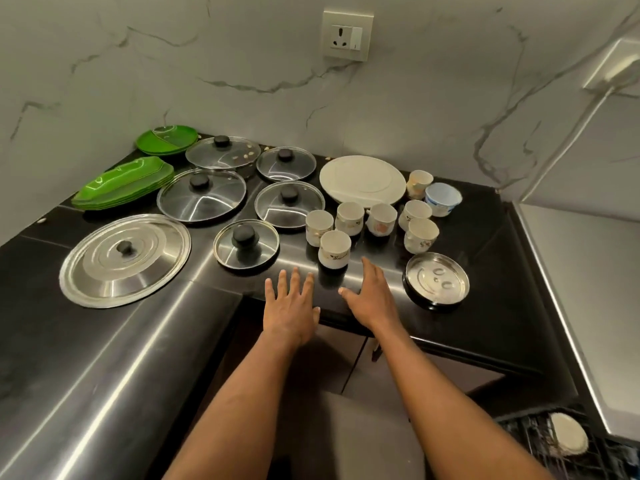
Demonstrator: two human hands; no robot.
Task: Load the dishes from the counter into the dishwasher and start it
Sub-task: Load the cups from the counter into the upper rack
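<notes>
Left hand: the left hand (291, 306) has straight, spread fingers and holds nothing. It is over the front edge of the black counter (485, 306); I cannot tell whether it touches.
Right hand: the right hand (372, 296) is also flat and empty, fingers extended.
Nearest dish: a floral cup (334, 250) stands just at 11 o'clock of the right hand, with six like it behind.
Still on the counter: a white plate (362, 181) at 12 o'clock, five glass lids (201, 195) at 10 to 11, a big steel lid (124, 259) at 9, green plates (166, 139) and green trays (124, 185) far at 10, and a steel plate on a black bowl (437, 278) at 3.
Dishwasher: a rack (540, 445) shows at 5 o'clock with one pale round item (568, 439) in it.
Progress: loading looks barely begun, with nearly everything still to move and starting the machine yet to come.
</notes>
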